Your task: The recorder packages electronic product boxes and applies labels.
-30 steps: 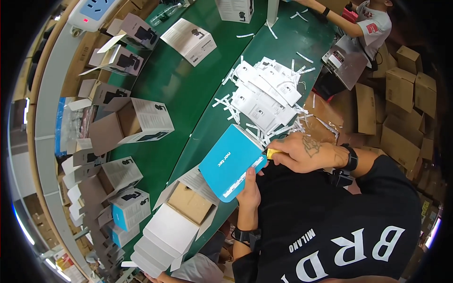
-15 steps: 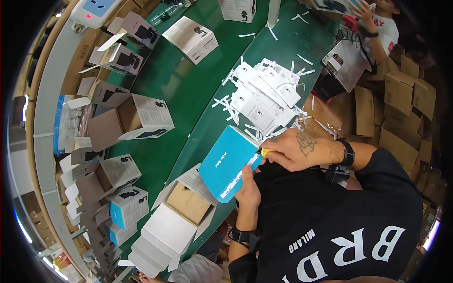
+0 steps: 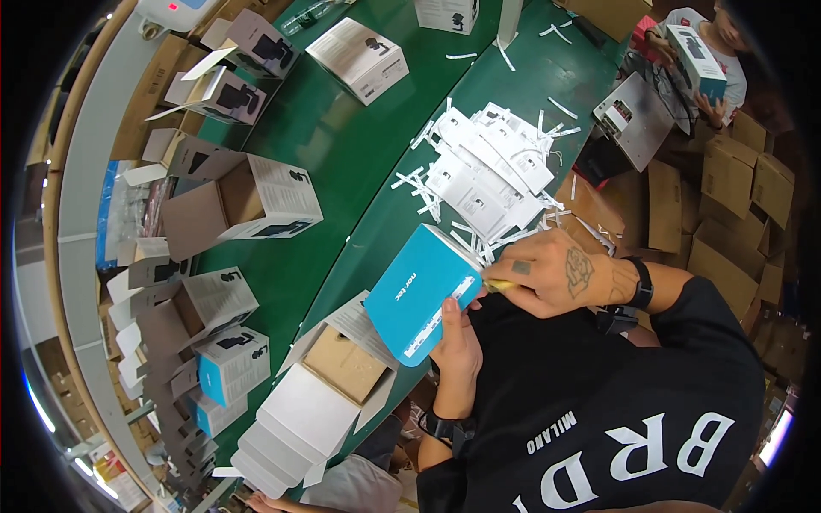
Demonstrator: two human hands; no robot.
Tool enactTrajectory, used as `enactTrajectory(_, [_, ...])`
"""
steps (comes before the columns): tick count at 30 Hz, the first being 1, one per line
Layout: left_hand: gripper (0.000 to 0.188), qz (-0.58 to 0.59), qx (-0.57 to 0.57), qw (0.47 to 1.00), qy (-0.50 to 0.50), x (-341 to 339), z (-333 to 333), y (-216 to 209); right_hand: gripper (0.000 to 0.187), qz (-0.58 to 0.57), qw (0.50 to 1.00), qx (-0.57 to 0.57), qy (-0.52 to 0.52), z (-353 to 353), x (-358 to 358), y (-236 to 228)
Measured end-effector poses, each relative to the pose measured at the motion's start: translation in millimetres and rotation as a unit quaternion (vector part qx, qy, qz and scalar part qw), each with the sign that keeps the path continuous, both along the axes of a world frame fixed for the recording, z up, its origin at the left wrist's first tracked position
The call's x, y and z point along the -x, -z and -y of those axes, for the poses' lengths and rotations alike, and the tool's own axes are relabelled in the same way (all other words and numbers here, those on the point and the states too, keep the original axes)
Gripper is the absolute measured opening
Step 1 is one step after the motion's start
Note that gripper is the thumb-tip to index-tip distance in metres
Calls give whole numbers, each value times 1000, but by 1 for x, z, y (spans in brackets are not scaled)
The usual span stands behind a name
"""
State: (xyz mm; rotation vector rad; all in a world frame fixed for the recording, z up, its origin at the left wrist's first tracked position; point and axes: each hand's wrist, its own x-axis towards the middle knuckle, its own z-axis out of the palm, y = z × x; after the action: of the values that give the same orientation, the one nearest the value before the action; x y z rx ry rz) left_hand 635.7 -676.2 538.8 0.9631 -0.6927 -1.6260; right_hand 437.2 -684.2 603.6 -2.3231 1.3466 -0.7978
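Observation:
A blue carton (image 3: pixel 409 286) with white lettering and a white sticker strip (image 3: pixel 440 316) along one edge is tilted in front of me. My left hand (image 3: pixel 457 338) grips its near lower side, thumb on the blue face beside the strip. At the carton's right corner, my right hand (image 3: pixel 552 272) pinches a small yellow tool (image 3: pixel 500 285); its tip is hidden. Just beyond the carton lies a heap of white printed leaflets (image 3: pixel 492 175) with paper strips scattered round it. An open white carton (image 3: pixel 321 385) with a brown cardboard insert (image 3: pixel 346 363) lies to the left.
Several open product cartons (image 3: pixel 274 197) line the left of the green table (image 3: pixel 359 154). A closed white carton (image 3: pixel 359 60) stands farther back. Brown cardboard boxes (image 3: pixel 727 171) are piled at right. Across the table, a co-worker (image 3: pixel 714 51) holds a white-and-blue carton (image 3: pixel 697 60).
My right hand has shifted slightly right along the carton's corner, with the yellow tool in its fingers. My left hand keeps its hold. The co-worker's carton has come fully into view.

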Motion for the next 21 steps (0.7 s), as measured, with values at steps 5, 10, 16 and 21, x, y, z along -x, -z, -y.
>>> enactTrajectory(5, [34,32,4,999,12,-8,5,7,20,60,998,-9,35,11,-7,-5])
enactTrajectory(10, [29,200,0,978,53,9,9,16,16,74,995,-49,39,37,-8,9])
enactTrajectory(16, [26,54,69,996,18,35,16,53,11,63,994,-83,45,47,5,27])
enactTrajectory(21, [24,30,48,998,14,34,22,61,12,4,994,-107,0,62,2,38])
